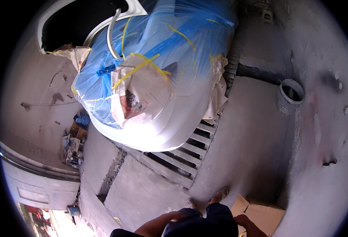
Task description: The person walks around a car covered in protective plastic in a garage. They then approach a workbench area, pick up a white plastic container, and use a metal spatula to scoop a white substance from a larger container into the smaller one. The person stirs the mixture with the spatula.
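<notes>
My left hand (pixel 176 216) rests low against the dark trousers (pixel 189 225), its fingers too dark and hidden to make out. By my other thigh, next to a cardboard box (pixel 261 215), hangs my right hand (pixel 241 220); whether its fingers are curled round anything I cannot tell. Ahead of me, out of reach of both hands, stands a white car (pixel 158 138). Blue see-through plastic sheeting (pixel 99 93) covers much of it. Newspaper (pixel 154 96), fixed with yellow tape (pixel 136 71), masks a rounded area near its front end.
A slatted drain grating (pixel 187 152) runs along the floor beside the car. At the right wall stands a grey bucket (pixel 290 94). Rubbish and paper (pixel 72 144) lie by the left wall; a white panel with a dark opening (pixel 41 27) leans at the upper left.
</notes>
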The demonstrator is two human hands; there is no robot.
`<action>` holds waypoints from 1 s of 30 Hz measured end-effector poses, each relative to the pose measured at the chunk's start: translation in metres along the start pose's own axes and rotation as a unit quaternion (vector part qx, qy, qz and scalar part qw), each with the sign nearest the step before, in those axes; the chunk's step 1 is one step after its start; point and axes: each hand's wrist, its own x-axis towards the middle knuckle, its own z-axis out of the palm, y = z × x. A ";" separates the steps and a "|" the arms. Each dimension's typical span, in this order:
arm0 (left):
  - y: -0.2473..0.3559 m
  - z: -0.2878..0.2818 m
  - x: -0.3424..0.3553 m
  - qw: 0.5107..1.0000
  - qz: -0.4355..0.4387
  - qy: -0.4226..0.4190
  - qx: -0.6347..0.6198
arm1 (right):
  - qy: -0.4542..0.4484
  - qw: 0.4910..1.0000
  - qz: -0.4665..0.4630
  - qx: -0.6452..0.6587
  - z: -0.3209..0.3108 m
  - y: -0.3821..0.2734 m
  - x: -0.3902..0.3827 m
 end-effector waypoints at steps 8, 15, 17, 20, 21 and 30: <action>-0.013 0.100 -0.015 0.953 -0.096 0.140 -0.252 | 0.043 0.997 0.041 -0.047 -0.003 -0.011 -0.006; -0.027 0.256 -0.032 0.903 -0.008 0.334 -0.271 | 0.192 0.971 0.115 0.085 -0.003 -0.107 -0.013; -0.020 0.295 -0.036 0.864 -0.017 0.367 -0.345 | 0.189 0.976 0.098 0.045 0.012 -0.113 -0.012; 0.010 0.343 -0.072 0.757 -0.120 0.354 -0.536 | 0.176 0.981 0.077 0.013 0.030 -0.133 -0.010; 0.007 0.384 -0.073 0.725 -0.141 0.371 -0.563 | 0.161 0.985 0.067 0.005 0.037 -0.145 -0.008; 0.008 0.538 -0.050 0.843 -0.210 0.348 -0.352 | 0.041 0.990 0.085 0.103 0.012 -0.224 0.001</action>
